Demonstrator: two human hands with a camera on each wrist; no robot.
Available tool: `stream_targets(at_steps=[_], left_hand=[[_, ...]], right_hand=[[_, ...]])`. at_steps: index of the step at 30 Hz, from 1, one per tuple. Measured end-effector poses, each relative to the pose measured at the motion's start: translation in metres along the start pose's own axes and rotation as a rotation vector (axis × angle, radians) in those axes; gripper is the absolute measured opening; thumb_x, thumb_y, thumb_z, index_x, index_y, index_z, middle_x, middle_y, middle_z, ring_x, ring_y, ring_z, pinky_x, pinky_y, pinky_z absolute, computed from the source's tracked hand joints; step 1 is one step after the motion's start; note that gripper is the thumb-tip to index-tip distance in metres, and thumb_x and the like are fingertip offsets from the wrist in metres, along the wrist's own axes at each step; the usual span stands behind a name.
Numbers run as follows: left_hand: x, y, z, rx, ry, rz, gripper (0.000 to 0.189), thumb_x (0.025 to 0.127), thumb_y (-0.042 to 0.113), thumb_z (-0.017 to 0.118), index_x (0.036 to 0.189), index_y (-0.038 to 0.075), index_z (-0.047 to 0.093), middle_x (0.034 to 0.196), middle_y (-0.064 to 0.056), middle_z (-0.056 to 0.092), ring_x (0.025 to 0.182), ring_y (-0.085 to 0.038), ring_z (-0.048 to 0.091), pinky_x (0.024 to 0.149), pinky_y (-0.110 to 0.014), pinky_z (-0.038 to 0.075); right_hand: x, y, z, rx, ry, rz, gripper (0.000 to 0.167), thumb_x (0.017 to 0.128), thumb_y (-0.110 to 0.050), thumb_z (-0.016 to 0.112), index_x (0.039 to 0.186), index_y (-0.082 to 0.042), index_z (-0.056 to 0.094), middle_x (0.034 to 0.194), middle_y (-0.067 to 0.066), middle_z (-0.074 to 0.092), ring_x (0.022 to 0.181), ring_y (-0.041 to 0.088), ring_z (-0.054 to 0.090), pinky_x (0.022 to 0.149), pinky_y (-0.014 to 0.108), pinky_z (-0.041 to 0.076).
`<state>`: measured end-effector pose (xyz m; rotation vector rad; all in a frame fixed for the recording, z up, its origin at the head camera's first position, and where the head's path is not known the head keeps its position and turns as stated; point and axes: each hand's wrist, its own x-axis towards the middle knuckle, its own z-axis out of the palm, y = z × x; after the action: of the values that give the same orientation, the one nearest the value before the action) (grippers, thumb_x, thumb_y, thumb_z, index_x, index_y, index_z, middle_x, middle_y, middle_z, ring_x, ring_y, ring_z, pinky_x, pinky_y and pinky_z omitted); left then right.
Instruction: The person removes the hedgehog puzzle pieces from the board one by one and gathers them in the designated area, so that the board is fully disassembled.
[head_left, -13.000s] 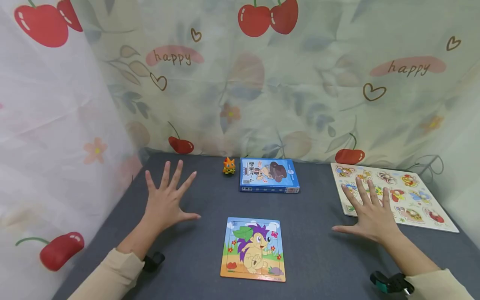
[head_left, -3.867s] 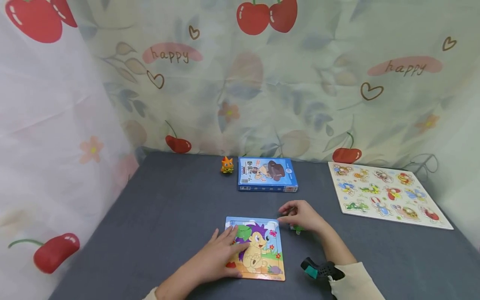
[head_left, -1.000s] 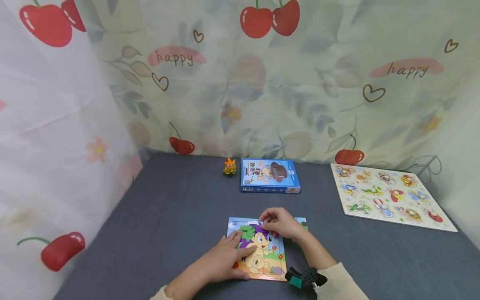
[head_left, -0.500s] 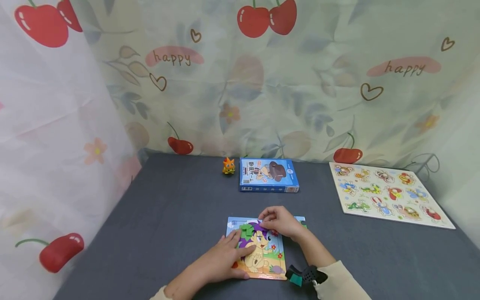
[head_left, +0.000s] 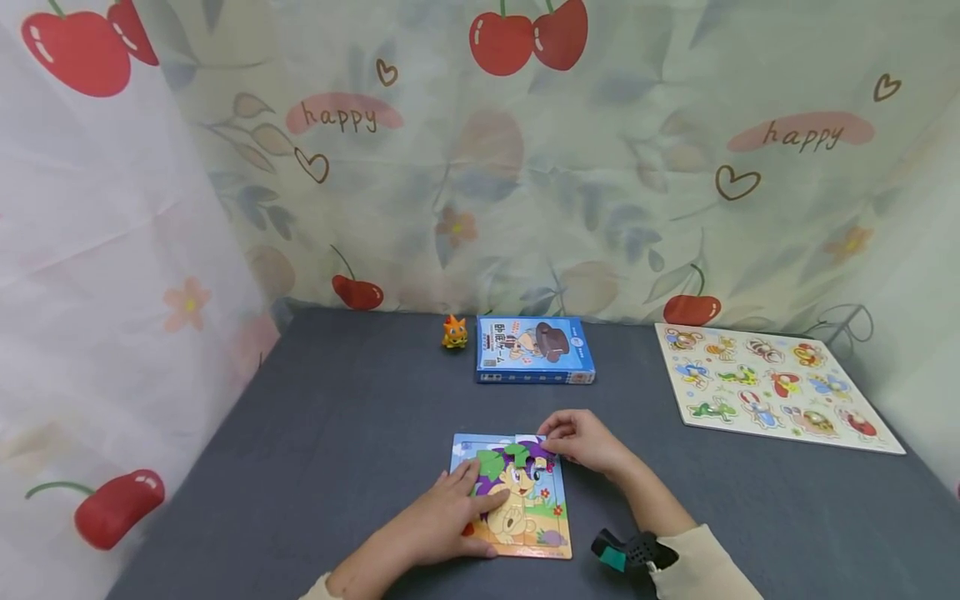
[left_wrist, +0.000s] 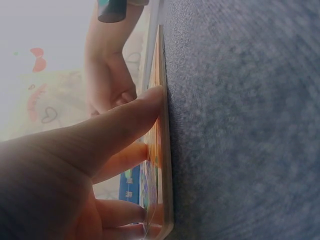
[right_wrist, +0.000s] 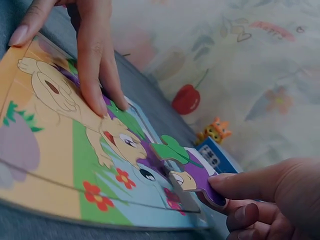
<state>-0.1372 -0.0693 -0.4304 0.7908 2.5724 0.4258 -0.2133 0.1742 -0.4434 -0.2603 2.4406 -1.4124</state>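
A square jigsaw puzzle (head_left: 525, 540) showing a purple-haired hedgehog lies on the dark table. My left hand (head_left: 438, 518) rests on its left side, fingers extended over the picture. In the left wrist view the thumb (left_wrist: 152, 100) presses near the board's edge. My right hand (head_left: 583, 442) pinches a puzzle piece (right_wrist: 200, 175) between thumb and fingers over the upper right part. Purple hair and part of a green leaf are printed on this piece. It is tilted in the right wrist view, with a bare grey recess (right_wrist: 187, 199) beside it.
Behind the puzzle lie a blue game box (head_left: 535, 350) and a small orange toy figure (head_left: 453, 332). A white board of insect pictures (head_left: 780, 387) sits at the right. A patterned curtain (head_left: 420, 200) hangs along the table's back edge.
Both hands were spread apart above the table at first. Later my left hand came onto the puzzle. Over the last second my right hand has shifted rightward with the puzzle piece.
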Motion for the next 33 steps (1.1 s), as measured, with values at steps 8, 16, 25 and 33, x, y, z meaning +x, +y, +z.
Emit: stream_targets(at_steps=[8, 16, 25, 33], left_hand=[[-0.001, -0.001, 0.001, 0.009, 0.016, 0.012, 0.064, 0.079, 0.056, 0.064, 0.137, 0.036, 0.045, 0.152, -0.016, 0.027, 0.141, -0.035, 0.022, 0.109, -0.058, 0.025], [0.000, -0.002, 0.002, 0.004, 0.020, 0.019, 0.064, 0.079, 0.056, 0.063, 0.137, 0.036, 0.044, 0.153, -0.016, 0.026, 0.142, -0.035, 0.021, 0.110, -0.057, 0.024], [0.001, -0.002, 0.003, -0.015, 0.016, 0.009, 0.063, 0.080, 0.056, 0.063, 0.137, 0.036, 0.045, 0.153, -0.015, 0.025, 0.142, -0.034, 0.020, 0.111, -0.056, 0.023], [0.000, -0.001, 0.002, -0.015, 0.017, 0.015, 0.064, 0.080, 0.055, 0.064, 0.137, 0.036, 0.045, 0.153, -0.015, 0.026, 0.142, -0.034, 0.020, 0.111, -0.056, 0.023]], right_hand=[[-0.008, 0.010, -0.020, 0.006, 0.023, 0.021, 0.021, 0.088, -0.019, 0.065, 0.100, -0.002, 0.064, 0.079, 0.005, 0.065, 0.061, 0.015, 0.049, 0.052, 0.024, 0.040], [-0.020, 0.021, -0.042, 0.035, 0.060, 0.047, 0.025, 0.088, -0.018, 0.064, 0.104, 0.000, 0.063, 0.080, 0.006, 0.065, 0.064, 0.016, 0.050, 0.053, 0.025, 0.042], [-0.027, 0.035, -0.063, 0.043, 0.085, 0.087, 0.030, 0.089, -0.021, 0.063, 0.111, 0.000, 0.062, 0.080, 0.002, 0.063, 0.060, 0.014, 0.047, 0.052, 0.024, 0.040], [-0.036, 0.050, -0.079, 0.053, 0.101, 0.105, 0.032, 0.089, -0.023, 0.063, 0.111, 0.000, 0.061, 0.081, 0.001, 0.061, 0.059, 0.011, 0.045, 0.052, 0.023, 0.040]])
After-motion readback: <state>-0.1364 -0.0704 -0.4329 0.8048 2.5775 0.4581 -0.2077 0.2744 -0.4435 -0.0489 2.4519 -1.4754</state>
